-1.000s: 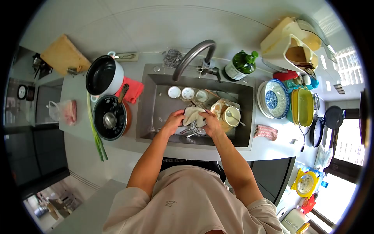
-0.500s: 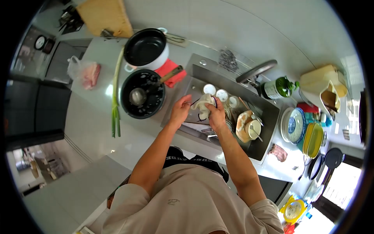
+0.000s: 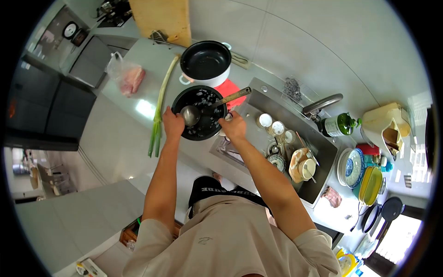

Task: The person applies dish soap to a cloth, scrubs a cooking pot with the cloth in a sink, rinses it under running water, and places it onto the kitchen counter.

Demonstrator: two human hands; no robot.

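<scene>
A black pot [image 3: 199, 130] with suds or water drops inside stands on the counter left of the sink. A ladle [image 3: 190, 115] lies in it, and a utensil with a worn wooden handle [image 3: 236, 95] rests over its right rim. My left hand [image 3: 173, 124] is closed on the pot's left rim. At the right rim, my right hand [image 3: 235, 125] is closed with a bit of pale cloth [image 3: 228, 118] showing at its fingers; most of the cloth is hidden. Behind stands a white pot with a black inside [image 3: 205, 61], beside a red cloth [image 3: 227, 91].
Cups [image 3: 264, 120], bowls [image 3: 306, 170] and utensils lie in the sink [image 3: 318, 184] under the faucet [image 3: 323, 103]. Green onions [image 3: 162, 99] and bagged meat [image 3: 132, 81] lie at left. A green bottle [image 3: 339, 125] and stacked plates [image 3: 354, 166] stand at right.
Both hands have moved left from above the sink to the black pot's rim. The cloth, spread between my hands before, is now mostly hidden at my right hand. The view has shifted.
</scene>
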